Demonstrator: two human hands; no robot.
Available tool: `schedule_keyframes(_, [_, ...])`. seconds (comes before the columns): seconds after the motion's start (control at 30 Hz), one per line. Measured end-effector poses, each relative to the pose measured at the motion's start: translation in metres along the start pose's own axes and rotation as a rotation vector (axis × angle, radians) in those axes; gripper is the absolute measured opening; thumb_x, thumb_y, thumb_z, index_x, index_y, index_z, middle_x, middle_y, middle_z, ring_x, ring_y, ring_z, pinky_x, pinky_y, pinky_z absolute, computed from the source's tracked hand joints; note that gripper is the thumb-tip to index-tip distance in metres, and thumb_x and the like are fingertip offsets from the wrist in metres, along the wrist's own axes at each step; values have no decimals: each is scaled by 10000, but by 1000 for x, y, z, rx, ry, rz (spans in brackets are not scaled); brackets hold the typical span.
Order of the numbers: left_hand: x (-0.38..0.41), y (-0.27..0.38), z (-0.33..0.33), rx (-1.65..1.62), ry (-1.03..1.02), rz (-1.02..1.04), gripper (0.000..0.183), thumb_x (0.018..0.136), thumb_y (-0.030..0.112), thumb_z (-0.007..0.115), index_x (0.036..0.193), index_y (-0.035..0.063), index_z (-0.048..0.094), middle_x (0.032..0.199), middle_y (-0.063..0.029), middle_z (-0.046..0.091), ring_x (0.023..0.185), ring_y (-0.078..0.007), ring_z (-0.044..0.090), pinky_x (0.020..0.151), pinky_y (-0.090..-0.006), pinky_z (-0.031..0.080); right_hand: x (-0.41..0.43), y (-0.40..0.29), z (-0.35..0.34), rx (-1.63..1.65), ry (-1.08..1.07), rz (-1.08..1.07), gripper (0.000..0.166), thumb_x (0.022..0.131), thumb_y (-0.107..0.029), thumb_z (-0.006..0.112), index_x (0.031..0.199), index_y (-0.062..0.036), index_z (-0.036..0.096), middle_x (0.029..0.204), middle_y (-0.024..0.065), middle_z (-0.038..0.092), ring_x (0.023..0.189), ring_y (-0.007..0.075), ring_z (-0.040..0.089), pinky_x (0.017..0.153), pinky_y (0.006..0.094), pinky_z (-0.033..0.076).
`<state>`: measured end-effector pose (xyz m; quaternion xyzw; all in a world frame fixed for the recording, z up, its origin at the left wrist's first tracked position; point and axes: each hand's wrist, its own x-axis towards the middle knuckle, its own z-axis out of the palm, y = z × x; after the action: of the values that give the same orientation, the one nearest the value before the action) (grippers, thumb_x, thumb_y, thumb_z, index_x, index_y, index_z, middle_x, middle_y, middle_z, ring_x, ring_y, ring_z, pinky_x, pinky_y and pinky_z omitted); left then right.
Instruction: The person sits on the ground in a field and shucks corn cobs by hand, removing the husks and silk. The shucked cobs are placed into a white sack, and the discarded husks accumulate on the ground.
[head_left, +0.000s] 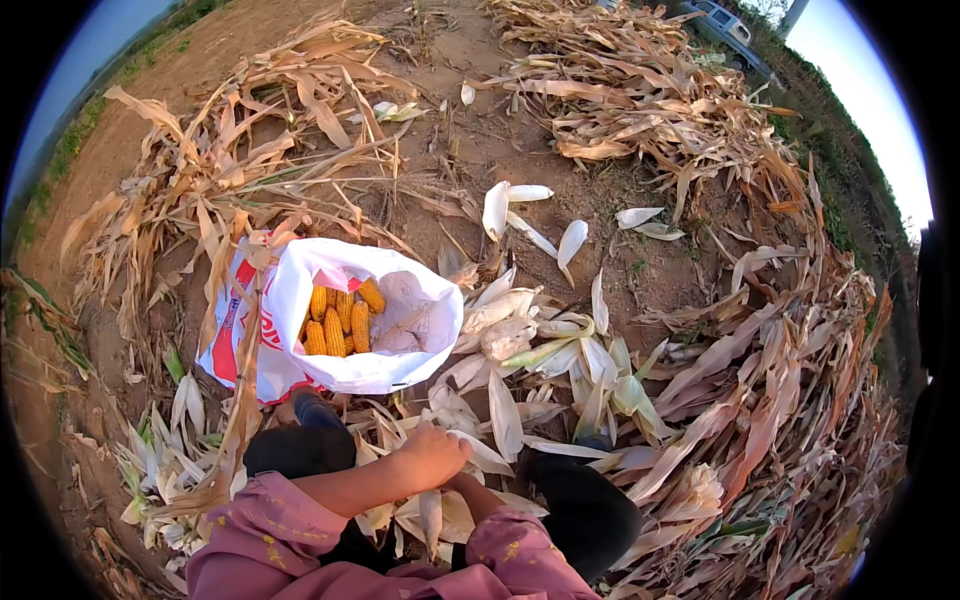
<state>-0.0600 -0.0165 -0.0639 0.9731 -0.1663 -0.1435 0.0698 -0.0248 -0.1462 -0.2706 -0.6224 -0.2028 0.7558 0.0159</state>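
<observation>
My left hand (431, 456) is in front of my body, above pale corn husks, its fingers curled. My right hand (459, 480) is just beneath it and mostly covered by it. The two hands meet or overlap, and whether anything is between them cannot be seen. Ahead and to the left, an open white woven sack (409, 367) with red print lies with its mouth towards me. Several husked yellow corn cobs (334, 330) rest inside it. Loose husks (505, 416) lie right of the sack and around my hands.
Dry corn stalks (757, 375) are heaped along the right, with another pile (622, 82) at the upper right. More dry stalks (225, 142) lie at the upper left. Bare soil (450, 165) shows between them. A vehicle (724, 26) stands far off at the upper right.
</observation>
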Motion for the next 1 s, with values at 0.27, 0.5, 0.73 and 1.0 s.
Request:
schedule_keyframes(0.27, [19,-18,-15,-41,54,-47,289,809,286,608,996,79,530,893,-77,607,915,-237,586,694,-364,433,-105,-43,-36,-256,283,-294,594,663,-451,671,1063,-18,600,952,198,647,880,311,625,787,373,488])
schedule_keyframes(0.5, [27,-33,-57,-374,688,-210,374,812,181,607,1129,22,490,1129,-144,525,1061,-297,506,883,-427,399,-267,-61,-62,-363,1159,-355,570,671,-362,669,1109,-50,482,908,148,650,674,351,627,683,406,498])
schedule_keyframes(0.73, [46,-34,-48,-1436,548,-433,461,911,320,516,1234,12,399,1146,-165,520,1014,-247,540,823,-360,469,-271,-44,-52,-295,1958,-779,523,595,-136,751,1062,-148,516,1053,104,564,952,283,559,709,349,488])
schedule_keyframes(1.0, [55,-26,-54,-2387,397,-289,365,918,318,490,1171,55,491,1043,-75,580,920,-173,580,801,-324,482,-255,-52,-44,-665,1822,-1062,477,657,47,588,1068,-188,526,1189,130,510,1037,341,542,837,394,485])
